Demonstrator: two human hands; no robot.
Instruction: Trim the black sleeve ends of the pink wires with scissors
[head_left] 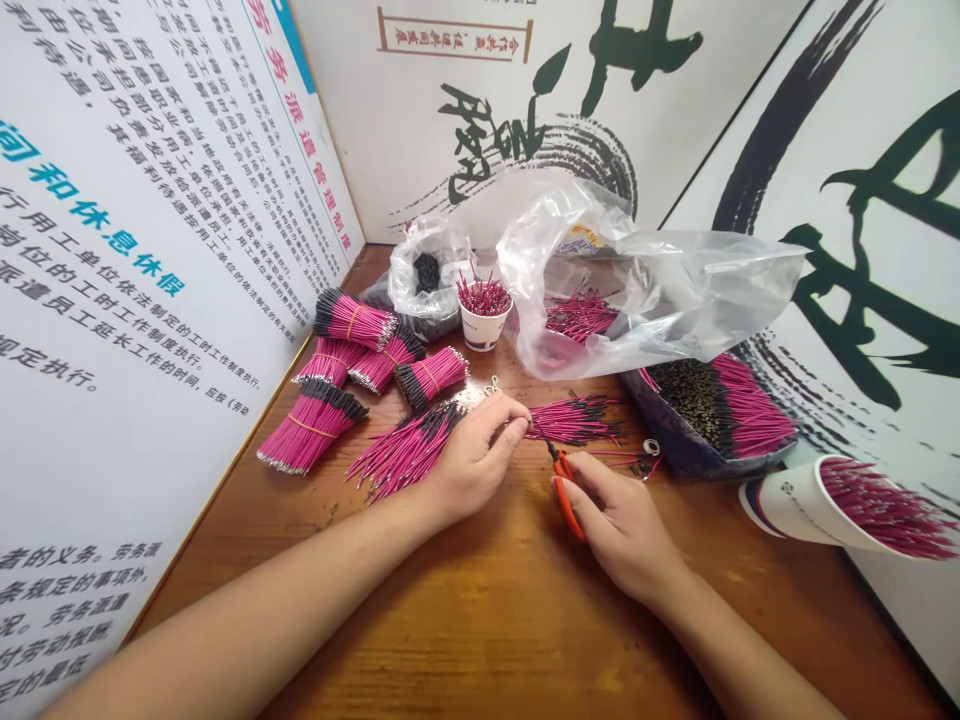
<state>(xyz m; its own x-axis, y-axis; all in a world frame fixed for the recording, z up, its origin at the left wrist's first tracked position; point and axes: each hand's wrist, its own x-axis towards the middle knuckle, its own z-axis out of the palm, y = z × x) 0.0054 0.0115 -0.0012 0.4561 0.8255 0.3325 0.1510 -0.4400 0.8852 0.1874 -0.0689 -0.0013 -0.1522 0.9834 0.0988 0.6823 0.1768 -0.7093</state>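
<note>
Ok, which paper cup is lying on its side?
The white paper cup at the right, its pink wires fanning out; the other paper cup stands upright, further back.

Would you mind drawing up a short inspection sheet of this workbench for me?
surface: wooden tabletop
job's things: left hand pinches pink black-tipped wires; right hand holds orange-handled snips
clutter: banded wire bundles, clear plastic bags, paper cup of wires
grippers: nothing seen, bare hands only
cables: nothing seen besides the wires
surroundings: printed panels with Chinese text, brush calligraphy
</note>
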